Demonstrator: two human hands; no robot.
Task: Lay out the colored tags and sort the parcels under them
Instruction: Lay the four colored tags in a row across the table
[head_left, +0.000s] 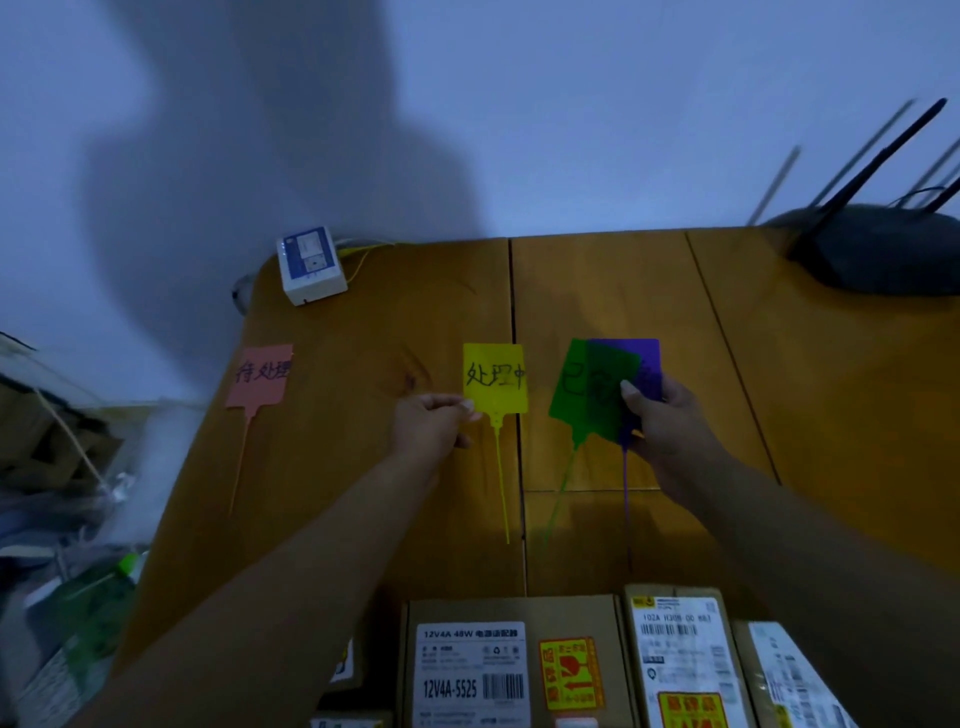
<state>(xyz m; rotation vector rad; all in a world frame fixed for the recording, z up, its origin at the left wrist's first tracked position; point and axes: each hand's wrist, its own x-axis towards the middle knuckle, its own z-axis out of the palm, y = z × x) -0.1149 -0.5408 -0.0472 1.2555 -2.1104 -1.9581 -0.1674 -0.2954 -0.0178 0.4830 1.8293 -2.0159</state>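
A pink tag (260, 375) with handwriting lies flat at the left of the wooden table (363, 322). A yellow tag (496, 378) lies in the middle, and my left hand (431, 423) pinches its lower left corner. My right hand (662, 421) holds a green tag (584, 387) and a purple tag (641, 358) together, the green one overlapping the purple one. Their thin tails hang down toward me. Cardboard parcels (467, 665) (680, 654) with labels sit in a row at the near edge.
A small white box (310, 265) with a yellow cable sits at the table's far left corner. A black router (883, 249) with antennas stands at the far right. Clutter and bags (62, 467) lie on the floor to the left.
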